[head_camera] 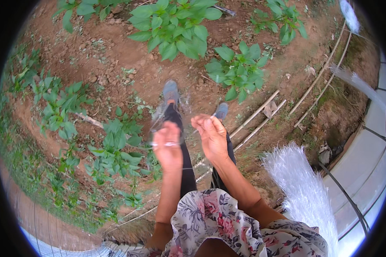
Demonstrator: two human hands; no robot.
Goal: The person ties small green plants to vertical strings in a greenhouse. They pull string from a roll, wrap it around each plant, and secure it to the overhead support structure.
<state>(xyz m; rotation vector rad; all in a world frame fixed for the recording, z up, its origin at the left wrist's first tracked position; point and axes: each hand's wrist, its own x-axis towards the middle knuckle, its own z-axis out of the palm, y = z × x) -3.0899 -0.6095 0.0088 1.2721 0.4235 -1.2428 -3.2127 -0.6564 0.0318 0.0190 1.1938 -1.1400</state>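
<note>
Both hands are raised in front of my body, above the dark trouser legs and the grey-blue shoes (170, 90). My left hand (168, 139) is blurred; thin clear strands, perhaps plastic twine, cross its fingers and hang beside it. Whether it grips them cannot be told. To its right, my right hand (211, 128) has its fingers curled, with the thumb against the forefinger and a thin pale strand pinched between them. The hands are apart. A leafy green plant (239, 69) grows in the soil beyond the right hand, and more leafy plants (122, 141) stand left of the left hand.
A thick bundle of frayed white plastic strands (300, 180) lies at the right. Long thin poles (255, 112) lie on the reddish soil, with more poles (325, 72) farther right. A large leafy plant (177, 27) stands ahead. Pale panels (357, 160) border the right edge.
</note>
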